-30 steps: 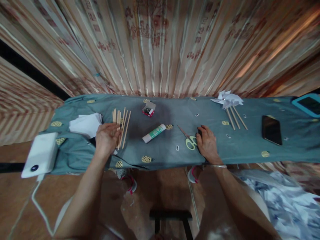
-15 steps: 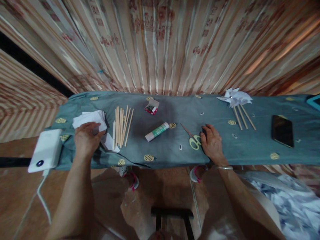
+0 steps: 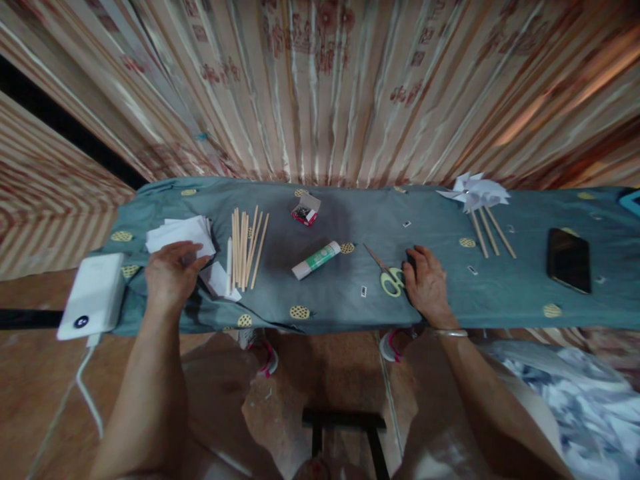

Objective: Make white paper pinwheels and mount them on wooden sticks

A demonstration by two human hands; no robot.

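My left hand point(image 3: 173, 275) lies at the near edge of a stack of white paper point(image 3: 181, 230), fingertips over the sheets and thumb held apart. Another piece of paper point(image 3: 220, 280) sticks out to the right of that hand, with a white pen-like stick point(image 3: 229, 265) across it. Several thin wooden sticks point(image 3: 245, 250) lie alongside. My right hand point(image 3: 426, 283) rests on the cloth, fingers stretched out and nothing visible in them. Just left of it are scissors point(image 3: 391, 283) with light green handles. A glue stick point(image 3: 316, 260) lies mid-table.
Behind the glue stick stands an opened small red box point(image 3: 305, 213) of small dark pieces. Paper pinwheels point(image 3: 477, 193) on sticks lie at the right, near a black phone point(image 3: 569, 260). A white power bank point(image 3: 93, 297) with a cable sits at the left end. A patterned curtain point(image 3: 340, 100) hangs behind.
The view has shifted very slightly. Both hands stay in nearly the same places, the left at the paper stack and the right beside the scissors.
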